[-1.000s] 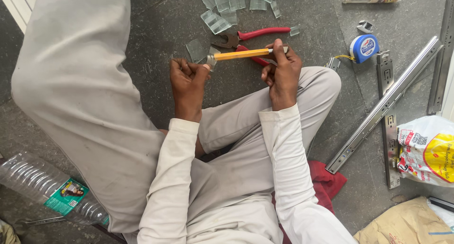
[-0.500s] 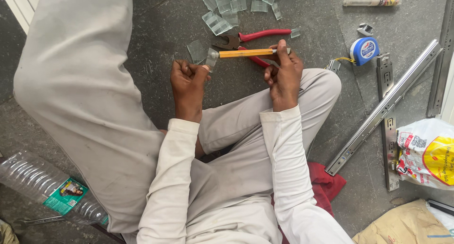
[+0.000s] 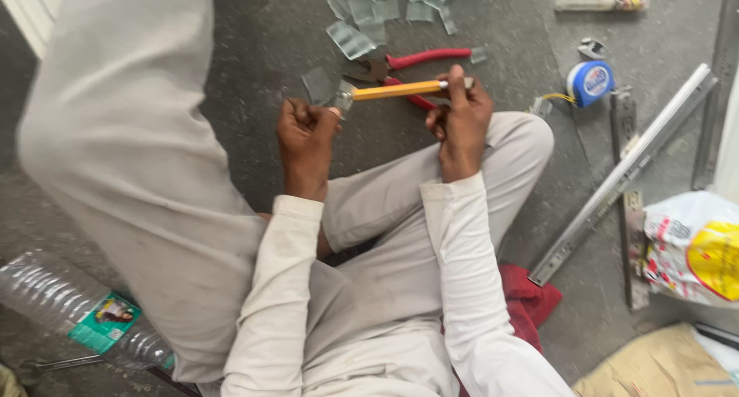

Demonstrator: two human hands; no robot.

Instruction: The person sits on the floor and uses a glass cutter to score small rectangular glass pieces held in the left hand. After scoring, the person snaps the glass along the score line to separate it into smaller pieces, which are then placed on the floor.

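I sit on a grey floor with my legs in pale trousers. My right hand [image 3: 460, 120] grips the yellow handle of a small tool [image 3: 396, 90] that lies level, its metal head pointing left. My left hand [image 3: 306, 135] is closed in a fist, pinching a small piece of clear glass [image 3: 341, 103] right at the tool's head. Just beyond the tool lie red-handled pliers [image 3: 416, 59]. Several cut glass pieces [image 3: 385, 5] are scattered on the floor past them.
A blue and white tape measure [image 3: 590, 82] lies to the right, with long metal rails [image 3: 627, 166] beside it. A printed plastic bag [image 3: 693, 247] sits at the far right, a red cloth [image 3: 530, 297] under my leg, a plastic bottle [image 3: 77, 312] at lower left.
The yellow-handled tool has lifted slightly and moved a little left against the glass piece. Both hands stay in nearly the same place.
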